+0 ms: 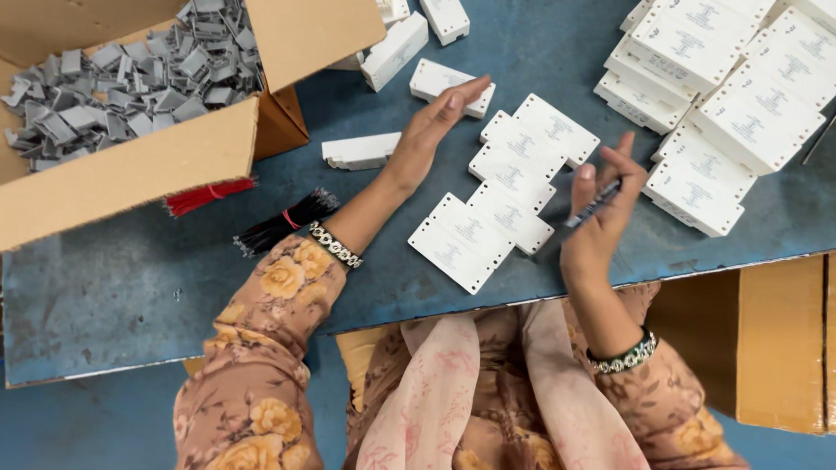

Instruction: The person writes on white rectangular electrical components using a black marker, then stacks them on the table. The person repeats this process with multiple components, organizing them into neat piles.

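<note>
Head view, right hand (596, 234) pinching pen (592, 204), left hand (431, 129) flat near white plates (507, 196)

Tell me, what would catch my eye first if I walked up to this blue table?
Probably the row of flat white plastic units laid out mid-table between the left hand, which reaches over them, and the right hand, which holds a pen. Next, the open cardboard box of small grey clips at upper left, and a white stack at upper right.
</note>
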